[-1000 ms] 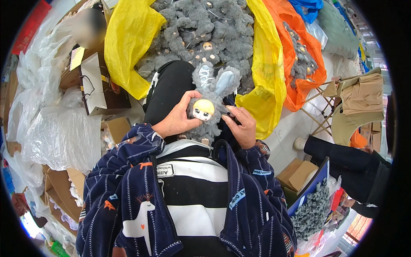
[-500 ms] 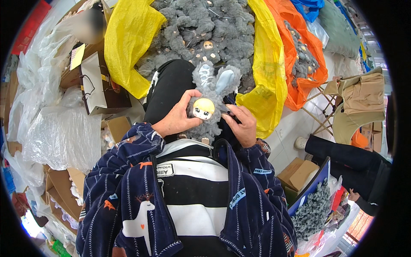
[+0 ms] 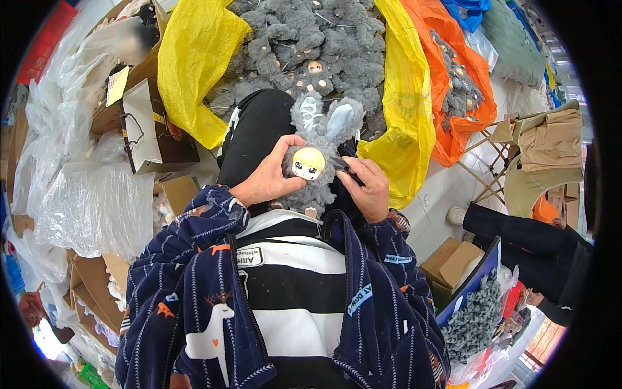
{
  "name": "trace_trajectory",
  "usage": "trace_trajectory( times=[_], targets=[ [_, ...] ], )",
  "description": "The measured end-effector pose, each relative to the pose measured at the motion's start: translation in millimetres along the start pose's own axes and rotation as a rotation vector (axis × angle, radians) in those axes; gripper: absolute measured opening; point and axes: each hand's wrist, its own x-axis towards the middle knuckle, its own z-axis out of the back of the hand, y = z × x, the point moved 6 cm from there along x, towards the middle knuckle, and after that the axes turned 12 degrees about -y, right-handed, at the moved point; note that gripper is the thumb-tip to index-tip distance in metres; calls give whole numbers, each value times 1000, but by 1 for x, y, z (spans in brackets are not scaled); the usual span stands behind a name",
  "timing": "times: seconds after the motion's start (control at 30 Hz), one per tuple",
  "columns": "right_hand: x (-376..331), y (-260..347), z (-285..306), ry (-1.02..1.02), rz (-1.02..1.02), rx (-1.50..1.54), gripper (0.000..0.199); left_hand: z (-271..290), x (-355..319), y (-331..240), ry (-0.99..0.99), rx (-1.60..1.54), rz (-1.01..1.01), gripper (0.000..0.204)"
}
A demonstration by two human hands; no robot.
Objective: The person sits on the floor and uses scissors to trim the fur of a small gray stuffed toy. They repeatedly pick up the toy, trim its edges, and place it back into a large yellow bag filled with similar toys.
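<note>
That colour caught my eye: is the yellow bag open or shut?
The yellow bag is open: its sides spread apart, with fluffy grey toys showing between them.

The thin dark object (image 3: 341, 164) pinched by the bare right hand (image 3: 367, 188) is mostly covered by the fingertips, so its kind cannot be told. Most of the left hand's (image 3: 272, 178) fingers are hidden behind the fluffy grey plush doll with long, blue-lined ears (image 3: 319, 144). The top edge cuts off the yellow woven sack (image 3: 194, 71) and the heap of grey plush dolls (image 3: 278, 45). At upper left, a round patch (image 3: 133, 47) is blurred. The dark rim cuts off a person in dark clothing (image 3: 512, 236) at right.
</note>
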Motion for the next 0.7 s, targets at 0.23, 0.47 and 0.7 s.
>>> trace_trajectory(
  times=[0.23,0.47,0.7],
  targets=[
    [4,2,1,-4,140,-42,31,0,0,3,23,-25,58,62],
    [7,3,-2,20,188,-65,32,0,3,7,63,-41,72,62],
    [1,-9,-1,-13,66,-13,32,-1,3,4,65,-36,71,62]
  ],
)
